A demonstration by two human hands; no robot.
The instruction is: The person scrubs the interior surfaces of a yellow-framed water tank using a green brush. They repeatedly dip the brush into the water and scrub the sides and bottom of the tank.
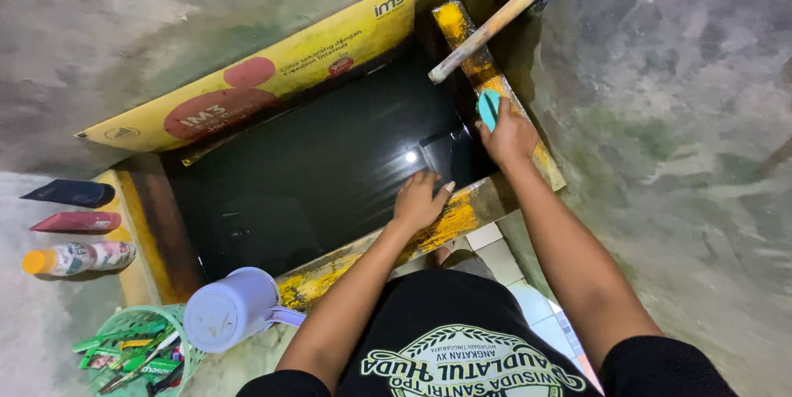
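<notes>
Water, dark and glossy, fills a square concrete tank (474, 207) with a yellow-stained rim, seen from above at the centre of the head view. The right hand (509, 135), at about two o'clock from the centre, is clenched around a small turquoise scrubber (488, 108) and presses it against the tank's right-hand rim at the waterline. The left hand (419, 202), just below and left of the right one, lies released with fingers spread flat on the near rim, fingertips reaching over the water's edge. A pale wooden handle (495, 24) slants in from one o'clock, its end above the far corner of the tank. A yellow printed board with red circles (272, 75) leans along the far rim at eleven o'clock. At nine o'clock, on the grey ledge, lie a dark blue tube (70, 192), a red tube (76, 221) and a small bottle with an orange cap (74, 258), one beneath another. At seven o'clock a lavender plastic dipper (231, 309) rests on the near rim, just beside a green mesh basket (177, 314) holding toothbrushes and small packets.
</notes>
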